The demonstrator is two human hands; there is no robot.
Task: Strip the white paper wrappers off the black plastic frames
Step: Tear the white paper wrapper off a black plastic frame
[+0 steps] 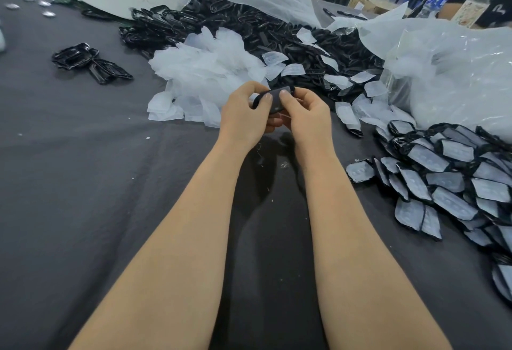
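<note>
Held piece: a small black plastic frame [274, 103] with a greyish-white paper wrapper across its face, held off the table just above the middle of the picture.
Left hand: the left hand [243, 117] pinches the frame's left end, thumb on top, fingers curled beneath.
Right hand: the right hand [303, 117] pinches the right end the same way, thumb tip pressed on the wrapper.
Handling: likely light, and stiff enough to brace. The thin paper probably tears easily, so it is best lifted at an edge or corner while the other hand grips the bare rim.
Wrapped stock: a heap of black frames with white paper faces [443, 180] lies at the right edge, near the right forearm.
Stripped paper: a mound of loose white wrappers [205, 72] sits just beyond the hands.
Bare frames: a large pile of unwrapped black frames [249, 31] spreads behind it.
Surface: dark grey cloth-covered table [83, 183].
Background: crumpled clear plastic bag [457, 72] at upper right.
</note>
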